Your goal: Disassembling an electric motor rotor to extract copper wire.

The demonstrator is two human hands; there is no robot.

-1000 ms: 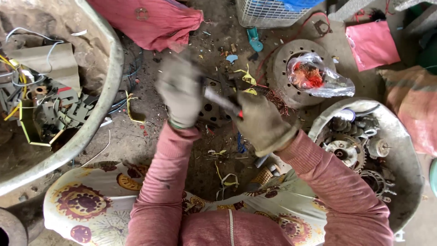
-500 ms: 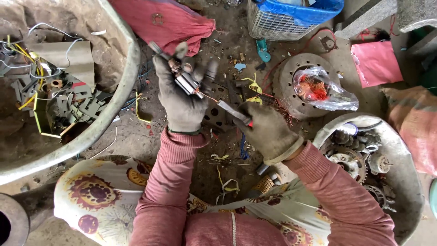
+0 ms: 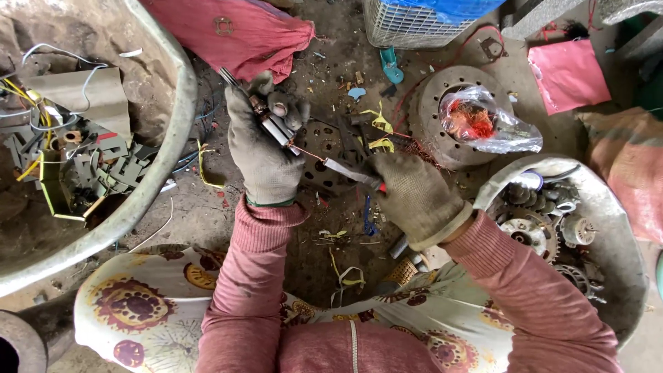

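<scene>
Ground: dirt floor [image 3: 207,221] littered with wire scraps.
Left hand [image 3: 266,148]: gloved, closed around a small motor rotor [image 3: 273,124], its shaft slanting up-left.
Right hand [image 3: 414,197]: gloved, gripping a blade tool [image 3: 345,169] — tip aimed up-left at the rotor, nearly in line with it.
Left side: large metal basin [image 3: 148,200] of scrap.
Right side: smaller basin [image 3: 608,214] of motor parts — clear of the hands.
</scene>
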